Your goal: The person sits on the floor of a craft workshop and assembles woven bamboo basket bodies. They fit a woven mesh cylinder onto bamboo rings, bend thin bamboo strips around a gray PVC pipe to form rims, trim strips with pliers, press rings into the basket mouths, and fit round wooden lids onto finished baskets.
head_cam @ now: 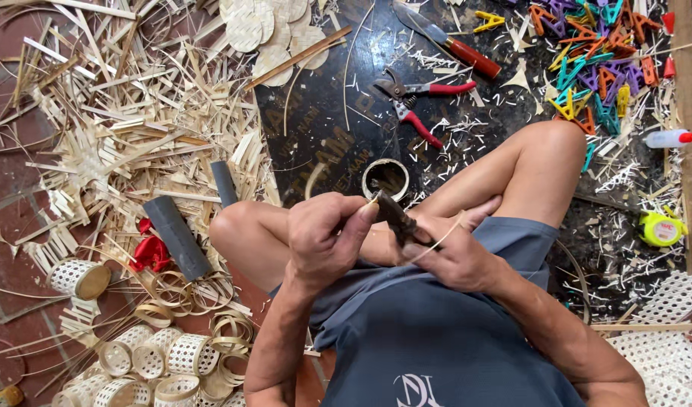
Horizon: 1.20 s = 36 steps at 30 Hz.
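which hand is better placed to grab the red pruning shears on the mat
Probably right: the pruning shears lie toward that side. But the right hand holds a dark knife, while the left hand pinches a thin strip.

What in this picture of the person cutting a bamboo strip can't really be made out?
Head view:
- Dark blade: its handle is hidden inside the right hand.
- Thin strip: its near end is hidden by the left hand fingers; too thin to follow.
- Woven cups: cut off by the bottom edge.
- Feet: hidden under the legs.
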Tool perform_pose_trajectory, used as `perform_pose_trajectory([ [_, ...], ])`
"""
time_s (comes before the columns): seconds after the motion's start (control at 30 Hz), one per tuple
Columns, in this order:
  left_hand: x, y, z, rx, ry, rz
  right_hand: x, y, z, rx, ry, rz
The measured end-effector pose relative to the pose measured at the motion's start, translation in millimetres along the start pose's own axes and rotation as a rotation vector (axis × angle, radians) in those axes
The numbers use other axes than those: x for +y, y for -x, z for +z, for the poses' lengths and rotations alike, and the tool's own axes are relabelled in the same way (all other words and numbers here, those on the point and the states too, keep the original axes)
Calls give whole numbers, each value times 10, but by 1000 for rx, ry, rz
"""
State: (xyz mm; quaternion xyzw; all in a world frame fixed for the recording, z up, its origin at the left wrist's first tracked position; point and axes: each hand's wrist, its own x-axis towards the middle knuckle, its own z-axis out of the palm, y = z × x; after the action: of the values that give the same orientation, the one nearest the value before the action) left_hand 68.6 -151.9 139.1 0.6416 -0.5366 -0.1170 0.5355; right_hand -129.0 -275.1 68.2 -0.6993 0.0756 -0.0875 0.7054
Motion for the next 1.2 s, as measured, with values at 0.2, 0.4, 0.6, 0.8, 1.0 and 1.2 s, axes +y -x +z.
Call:
perform_pose_trajectory([
  [0.2, 85, -5, -24, -50, -105, -5, -117, -51, 26, 130, 418, -263],
  [0.4, 175, -48, -58, -86, -103, 16, -28, 45, -14, 39, 196, -103],
  [0.6, 132, -68, -65, -112, -55, 28, 119, 117, -23, -101, -399, 135],
  [0.8, -32, 17, -360, -186, 35, -43, 138, 151, -191, -37, -848, 250],
  [1.0, -460, 194, -481, -239, 430, -68, 312, 143, -48, -89, -1197, 172],
  [1.2, -844, 481, -816, -277, 397, -125, 286, 151, -80, 62, -1057, 64],
])
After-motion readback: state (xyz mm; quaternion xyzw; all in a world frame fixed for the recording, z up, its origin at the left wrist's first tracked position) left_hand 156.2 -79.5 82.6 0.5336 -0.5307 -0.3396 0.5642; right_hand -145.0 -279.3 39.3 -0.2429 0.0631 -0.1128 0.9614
